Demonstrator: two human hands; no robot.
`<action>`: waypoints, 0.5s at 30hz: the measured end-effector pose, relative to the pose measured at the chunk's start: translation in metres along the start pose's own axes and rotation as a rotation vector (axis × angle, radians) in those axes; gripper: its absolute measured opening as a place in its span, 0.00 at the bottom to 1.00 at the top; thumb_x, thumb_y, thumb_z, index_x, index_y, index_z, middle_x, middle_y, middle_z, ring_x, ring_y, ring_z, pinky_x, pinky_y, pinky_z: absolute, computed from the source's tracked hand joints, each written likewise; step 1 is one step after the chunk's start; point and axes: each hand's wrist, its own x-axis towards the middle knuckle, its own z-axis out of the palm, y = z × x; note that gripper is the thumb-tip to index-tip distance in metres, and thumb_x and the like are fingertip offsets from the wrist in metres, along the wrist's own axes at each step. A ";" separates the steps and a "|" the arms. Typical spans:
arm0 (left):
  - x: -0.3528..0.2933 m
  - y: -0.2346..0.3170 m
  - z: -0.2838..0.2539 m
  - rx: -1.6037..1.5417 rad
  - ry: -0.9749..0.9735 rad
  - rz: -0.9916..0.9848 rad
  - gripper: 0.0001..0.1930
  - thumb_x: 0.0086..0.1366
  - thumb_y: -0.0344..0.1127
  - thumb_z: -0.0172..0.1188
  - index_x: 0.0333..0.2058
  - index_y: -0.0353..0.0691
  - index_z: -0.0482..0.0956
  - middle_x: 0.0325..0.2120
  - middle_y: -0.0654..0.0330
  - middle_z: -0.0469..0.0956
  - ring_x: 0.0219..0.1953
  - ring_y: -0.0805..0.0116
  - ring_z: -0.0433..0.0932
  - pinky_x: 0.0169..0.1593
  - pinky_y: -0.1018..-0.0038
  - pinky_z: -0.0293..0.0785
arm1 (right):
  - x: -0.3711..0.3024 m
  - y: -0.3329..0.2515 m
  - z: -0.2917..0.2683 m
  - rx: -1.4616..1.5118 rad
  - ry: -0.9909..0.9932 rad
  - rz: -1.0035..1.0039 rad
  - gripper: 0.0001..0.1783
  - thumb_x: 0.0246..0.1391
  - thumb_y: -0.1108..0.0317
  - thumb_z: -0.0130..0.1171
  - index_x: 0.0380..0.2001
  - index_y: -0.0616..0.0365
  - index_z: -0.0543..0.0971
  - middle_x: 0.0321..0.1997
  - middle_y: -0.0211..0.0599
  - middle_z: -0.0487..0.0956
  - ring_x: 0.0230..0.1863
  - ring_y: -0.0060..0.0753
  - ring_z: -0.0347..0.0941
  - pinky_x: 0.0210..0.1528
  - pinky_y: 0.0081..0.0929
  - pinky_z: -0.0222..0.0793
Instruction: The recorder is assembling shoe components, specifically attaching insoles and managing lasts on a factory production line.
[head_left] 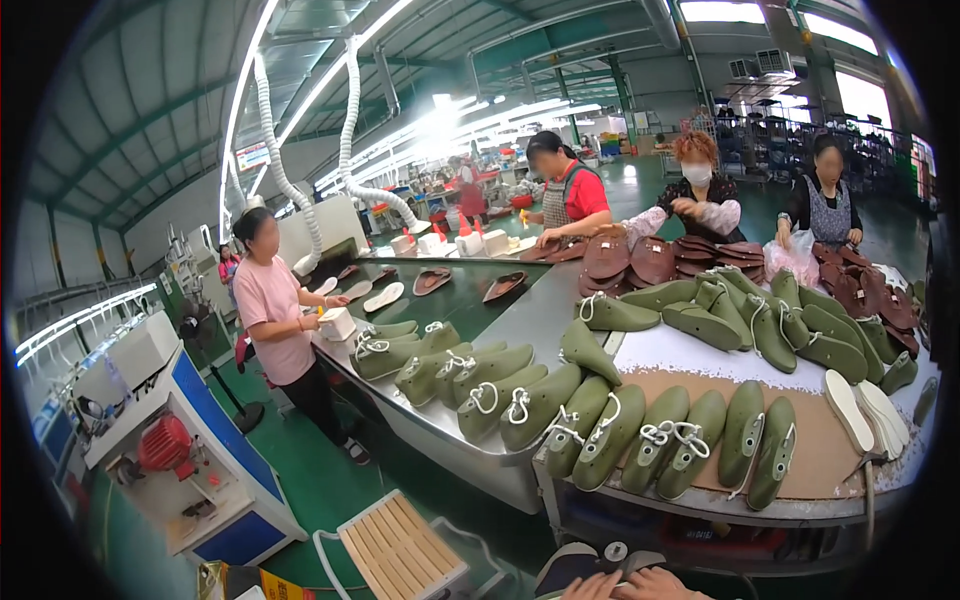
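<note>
At the bottom edge, cut off by the picture's rim, my left hand and my right hand lie side by side. Their fingers are bent over something that I cannot make out. Just beyond them is a dark object with a round metal knob. On the workbench ahead, green shoe lasts with white cord loops stand in a row along the near edge. More green lasts lie heaped farther back. A few pale insoles rest at the right.
Brown leather shoe uppers are piled at the back, near several workers. One person in pink stands left, beside a green conveyor belt carrying soles. A wooden-slatted stool and a blue-white machine cabinet stand at lower left.
</note>
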 end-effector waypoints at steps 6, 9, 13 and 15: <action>0.008 -0.001 0.031 0.106 -0.115 0.125 0.40 0.59 0.60 0.56 0.63 0.37 0.63 0.56 0.52 0.71 0.47 0.56 0.72 0.48 0.59 0.63 | -0.042 -0.019 -0.004 0.508 0.255 0.493 0.37 0.39 0.59 0.73 0.54 0.56 0.72 0.55 0.48 0.73 0.56 0.51 0.69 0.59 0.40 0.65; 0.017 0.005 0.020 0.125 -0.149 0.129 0.39 0.55 0.53 0.65 0.61 0.38 0.65 0.54 0.53 0.72 0.45 0.57 0.73 0.49 0.58 0.67 | -0.067 -0.043 -0.006 0.621 0.369 0.812 0.35 0.48 0.63 0.67 0.57 0.60 0.65 0.52 0.52 0.74 0.51 0.53 0.73 0.55 0.39 0.70; 0.034 -0.006 0.021 0.095 -0.221 0.051 0.39 0.53 0.57 0.62 0.60 0.41 0.67 0.55 0.57 0.71 0.43 0.54 0.73 0.48 0.56 0.63 | -0.074 -0.078 -0.035 0.669 0.157 0.920 0.17 0.51 0.58 0.65 0.35 0.60 0.73 0.31 0.46 0.80 0.34 0.51 0.79 0.37 0.43 0.73; 0.045 0.000 0.011 0.141 -0.296 0.013 0.38 0.53 0.57 0.63 0.58 0.39 0.68 0.55 0.56 0.71 0.43 0.54 0.73 0.47 0.56 0.63 | -0.074 -0.098 -0.032 0.638 0.112 0.650 0.18 0.54 0.58 0.62 0.42 0.59 0.75 0.38 0.46 0.80 0.40 0.53 0.77 0.41 0.45 0.72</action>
